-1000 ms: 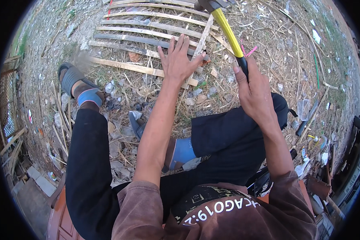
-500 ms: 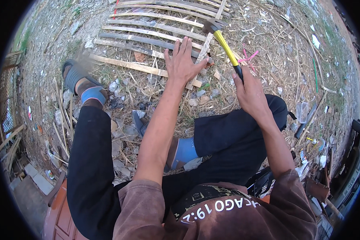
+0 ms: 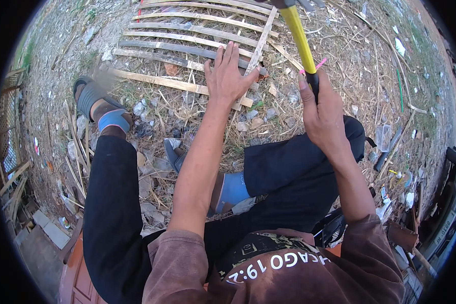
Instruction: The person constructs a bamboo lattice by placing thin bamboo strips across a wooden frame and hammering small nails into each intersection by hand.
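Left fingers: I see the left hand (image 3: 227,83) spread wide, palm down on the pale slats (image 3: 187,38), gripping nothing; its thumb reaches to the cross strip (image 3: 262,40).
Right fingers: The right hand (image 3: 325,109) is closed around the black grip of a yellow-handled hammer (image 3: 300,40), which seems raised, its head at the upper edge of my view.
Slats on the ground: They lie in a roughly parallel row ahead of the feet, right ends meeting the cross strip; the nearest slat (image 3: 159,80) lies a little apart.
Progress: The row is laid out, so I judge the work well under way; I cannot tell which joints are fastened or how many remain.
Near the strip: Pink ribbon (image 3: 320,64) shows beside the hammer's grip.
Clear container: A plastic box (image 3: 384,135) lies right of the knee; I can make out no contents.
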Motion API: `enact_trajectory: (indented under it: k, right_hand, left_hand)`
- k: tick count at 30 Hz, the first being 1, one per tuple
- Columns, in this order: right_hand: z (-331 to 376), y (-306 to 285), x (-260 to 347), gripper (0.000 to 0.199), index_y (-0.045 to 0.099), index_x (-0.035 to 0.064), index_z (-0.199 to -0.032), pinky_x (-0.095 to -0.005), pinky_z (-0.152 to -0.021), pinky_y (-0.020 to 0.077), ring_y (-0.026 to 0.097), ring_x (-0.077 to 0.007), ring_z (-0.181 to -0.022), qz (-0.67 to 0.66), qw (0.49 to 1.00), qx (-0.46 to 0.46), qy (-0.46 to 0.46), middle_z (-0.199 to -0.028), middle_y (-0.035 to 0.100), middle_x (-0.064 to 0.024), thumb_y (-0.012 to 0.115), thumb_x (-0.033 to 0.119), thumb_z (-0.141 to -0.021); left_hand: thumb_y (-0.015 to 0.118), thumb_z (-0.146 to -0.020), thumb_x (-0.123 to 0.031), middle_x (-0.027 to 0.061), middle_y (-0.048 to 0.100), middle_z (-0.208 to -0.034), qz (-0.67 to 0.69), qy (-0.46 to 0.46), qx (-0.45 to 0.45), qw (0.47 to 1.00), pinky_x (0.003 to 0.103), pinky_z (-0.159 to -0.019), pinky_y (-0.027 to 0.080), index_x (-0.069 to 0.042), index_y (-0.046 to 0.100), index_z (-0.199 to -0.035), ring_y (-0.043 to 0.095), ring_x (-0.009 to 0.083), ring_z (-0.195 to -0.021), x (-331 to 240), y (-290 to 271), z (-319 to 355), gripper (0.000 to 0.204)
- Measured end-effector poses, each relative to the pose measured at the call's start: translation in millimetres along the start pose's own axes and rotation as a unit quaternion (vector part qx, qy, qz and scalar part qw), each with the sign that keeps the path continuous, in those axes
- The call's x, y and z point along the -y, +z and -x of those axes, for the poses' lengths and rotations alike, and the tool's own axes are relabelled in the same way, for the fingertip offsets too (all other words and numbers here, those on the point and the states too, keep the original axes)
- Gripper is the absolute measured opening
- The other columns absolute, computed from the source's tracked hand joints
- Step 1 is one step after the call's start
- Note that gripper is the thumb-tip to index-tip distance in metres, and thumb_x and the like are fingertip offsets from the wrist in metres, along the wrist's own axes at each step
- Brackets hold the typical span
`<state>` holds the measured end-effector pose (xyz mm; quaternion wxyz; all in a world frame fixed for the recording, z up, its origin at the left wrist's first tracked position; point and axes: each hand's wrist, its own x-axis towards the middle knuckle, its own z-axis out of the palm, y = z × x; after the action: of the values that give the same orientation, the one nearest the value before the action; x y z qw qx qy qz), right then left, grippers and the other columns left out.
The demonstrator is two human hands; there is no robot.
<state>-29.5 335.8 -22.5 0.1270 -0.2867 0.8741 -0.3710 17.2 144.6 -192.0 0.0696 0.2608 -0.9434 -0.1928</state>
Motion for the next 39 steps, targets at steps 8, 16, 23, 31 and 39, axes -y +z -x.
enact_trajectory:
  k: [8,16,23,31,39]
  right_hand:
    - [-9,2,-12,0.018,0.048,-0.0006,-0.099,-0.0548,-0.054,0.041,0.058,-0.0468,-0.056,0.062,0.996,0.063,-0.008,-0.06,0.057,-0.0239,0.056,0.015,-0.101]
    - [-10,7,-40,0.02,0.05,-0.001,-0.099,-0.0535,-0.056,0.0419,0.059,-0.045,-0.059,0.097,0.99,0.099,0.023,-0.061,0.057,-0.0234,0.055,0.018,-0.101]
    - [-25,-42,50,0.033,0.056,0.0006,-0.096,-0.0328,-0.052,0.0364,0.042,-0.009,-0.057,-0.14,0.987,-0.051,-0.062,-0.061,0.048,-0.0035,0.053,0.032,-0.106]
    - [-13,3,-31,0.028,0.054,0.0012,-0.1,-0.0488,-0.06,0.0425,0.059,-0.0429,-0.061,0.083,0.993,0.067,0.045,-0.066,0.058,-0.0219,0.052,0.028,-0.105]
    - [-7,12,-47,0.027,0.055,-0.0021,-0.107,-0.0484,-0.06,0.0442,0.064,-0.0401,-0.066,0.094,0.992,0.061,0.057,-0.069,0.061,-0.0238,0.052,0.024,-0.104]
  left_hand:
    - [0.061,-0.083,-0.065,0.0045,0.035,-0.162,0.001,-0.01,0.005,1.0,0.055,-0.119,0.018,-0.01,0.04,-0.153,0.028,0.0246,-0.15,3,0,1,0.092]
    - [0.061,-0.083,-0.064,0.0066,0.037,-0.16,0.018,0.004,-0.006,1.0,0.056,-0.12,0.017,-0.005,0.042,-0.151,0.03,0.0251,-0.149,-7,2,-7,0.092]
    - [0.06,-0.084,-0.066,0.0041,0.035,-0.162,-0.003,-0.012,0.004,1.0,0.054,-0.12,0.018,-0.009,0.041,-0.153,0.028,0.0248,-0.15,4,0,2,0.091]
    - [0.059,-0.082,-0.068,0.0051,0.035,-0.161,0.005,-0.002,-0.008,1.0,0.053,-0.12,0.017,-0.009,0.041,-0.152,0.029,0.0255,-0.15,2,8,0,0.093]
    - [0.059,-0.082,-0.069,0.005,0.035,-0.162,0.011,0.008,-0.015,1.0,0.053,-0.121,0.016,-0.009,0.042,-0.152,0.029,0.0251,-0.15,-6,11,-4,0.094]
